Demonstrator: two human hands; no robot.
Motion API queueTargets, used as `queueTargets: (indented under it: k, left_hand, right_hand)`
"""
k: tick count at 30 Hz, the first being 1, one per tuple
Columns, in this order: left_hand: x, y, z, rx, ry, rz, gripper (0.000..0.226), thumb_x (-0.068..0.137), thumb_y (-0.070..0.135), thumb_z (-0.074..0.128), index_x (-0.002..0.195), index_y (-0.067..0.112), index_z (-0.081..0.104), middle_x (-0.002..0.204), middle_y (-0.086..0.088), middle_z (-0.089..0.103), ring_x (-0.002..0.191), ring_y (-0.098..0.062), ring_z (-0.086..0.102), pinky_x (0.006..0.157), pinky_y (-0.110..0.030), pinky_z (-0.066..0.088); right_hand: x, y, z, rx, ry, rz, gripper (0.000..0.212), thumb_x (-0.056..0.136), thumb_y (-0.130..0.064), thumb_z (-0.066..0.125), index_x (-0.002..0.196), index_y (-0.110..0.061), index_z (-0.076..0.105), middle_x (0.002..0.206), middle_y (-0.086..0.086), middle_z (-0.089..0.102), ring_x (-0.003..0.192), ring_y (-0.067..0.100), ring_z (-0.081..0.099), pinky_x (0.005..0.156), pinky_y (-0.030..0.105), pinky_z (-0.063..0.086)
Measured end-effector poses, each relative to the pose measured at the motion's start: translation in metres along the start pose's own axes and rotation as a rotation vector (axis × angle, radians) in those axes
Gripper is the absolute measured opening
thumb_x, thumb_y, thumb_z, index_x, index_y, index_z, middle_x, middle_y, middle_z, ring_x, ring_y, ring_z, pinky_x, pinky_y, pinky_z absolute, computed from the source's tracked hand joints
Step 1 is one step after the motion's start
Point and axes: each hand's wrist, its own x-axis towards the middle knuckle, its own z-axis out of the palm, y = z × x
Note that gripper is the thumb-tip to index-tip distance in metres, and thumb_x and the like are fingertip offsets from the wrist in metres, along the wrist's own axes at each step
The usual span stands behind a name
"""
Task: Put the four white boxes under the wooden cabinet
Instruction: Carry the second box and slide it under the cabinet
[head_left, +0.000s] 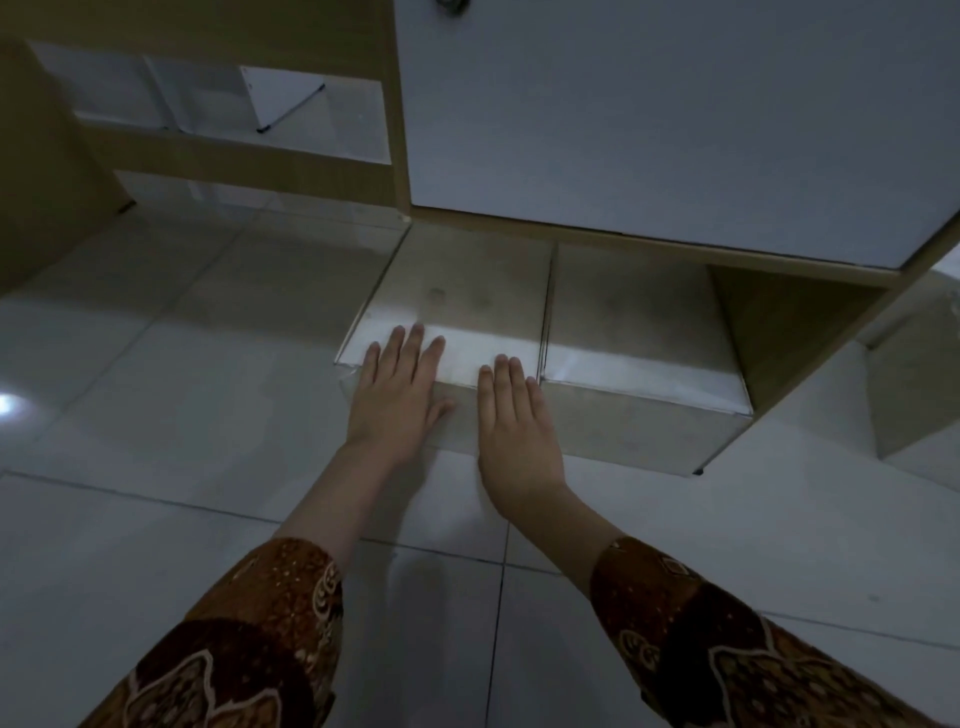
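Two white boxes sit side by side on the floor, partly under the wooden cabinet (649, 244) with its white door. The left box (457, 301) has both my hands on its near edge. My left hand (400, 395) lies flat with fingers spread over the box's front left corner. My right hand (514, 421) lies flat against its front right part. The right box (639, 332) touches the left one and reaches further under the cabinet. Both boxes stick out in front of the cabinet's edge.
A wooden shelf unit (249, 150) at the left holds white sheets or boxes (291, 98) in its compartment. The cabinet's side panel (779, 332) stands right of the boxes. White floor tiles (156, 415) spread around. Patterned brown sleeves cover my forearms.
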Motion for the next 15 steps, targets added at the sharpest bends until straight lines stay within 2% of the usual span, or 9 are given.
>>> queueTargets:
  k: [5, 12, 15]
  left_hand:
    - [0.010, 0.003, 0.001, 0.031, -0.024, -0.024, 0.071, 0.095, 0.046, 0.038, 0.151, 0.017, 0.005, 0.161, -0.012, 0.001, 0.149, -0.028, -0.001, 0.119, -0.044, -0.001]
    - [0.017, 0.011, -0.003, 0.060, -0.085, -0.080, 0.070, 0.097, 0.046, 0.033, 0.151, 0.017, -0.001, 0.161, -0.015, -0.004, 0.148, -0.031, -0.006, 0.119, -0.045, -0.001]
    - [0.013, 0.017, -0.007, 0.003, -0.100, -0.138, 0.069, 0.097, 0.042, 0.034, 0.151, 0.019, -0.003, 0.160, -0.018, -0.007, 0.147, -0.033, -0.009, 0.119, -0.045, -0.003]
  right_hand:
    - [0.005, 0.006, 0.004, -0.050, -0.007, 0.000, 0.089, 0.091, -0.030, 0.046, 0.142, 0.003, -0.020, 0.157, 0.023, -0.009, 0.144, 0.037, -0.010, 0.114, 0.050, -0.009]
    - [0.011, 0.022, -0.002, -0.070, -0.040, -0.076, 0.086, 0.090, -0.018, 0.043, 0.141, -0.002, -0.024, 0.157, 0.019, -0.012, 0.145, 0.033, -0.012, 0.115, 0.047, -0.009]
    - [0.000, 0.027, -0.009, -0.004, -0.062, -0.063, 0.088, 0.089, -0.020, 0.045, 0.143, -0.006, -0.023, 0.157, 0.016, -0.016, 0.144, 0.031, -0.015, 0.115, 0.047, -0.008]
